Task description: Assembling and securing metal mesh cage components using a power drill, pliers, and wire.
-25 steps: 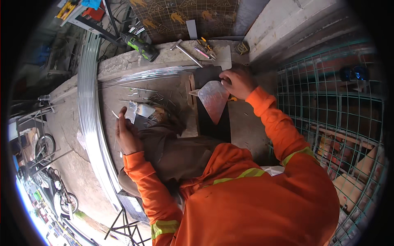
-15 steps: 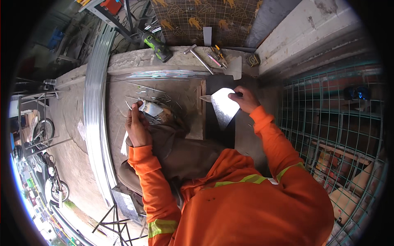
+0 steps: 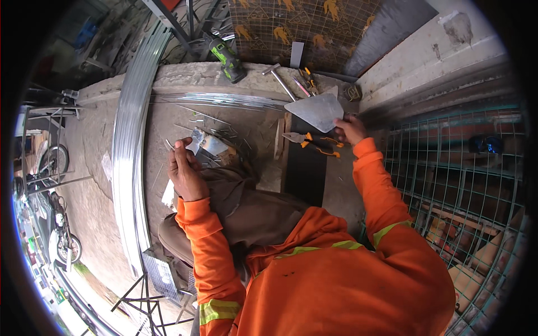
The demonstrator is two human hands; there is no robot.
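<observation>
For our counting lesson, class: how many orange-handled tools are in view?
2: pliers across the dark strip, and another tool on the concrete ledge. Others may be hidden.

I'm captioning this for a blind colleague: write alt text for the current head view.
An orange-sleeved person's right hand holds an angular grey metal plate; the left hand holds a short, thin metal piece. Orange-handled pliers lie on a dark surface, and a T-shaped tool rests on a concrete ledge.

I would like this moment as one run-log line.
left hand: holding thin silvery rod | right hand: gripping flat, angular grey metal sheet | nearby: orange-and-black pliers lying on flat black strip
</observation>
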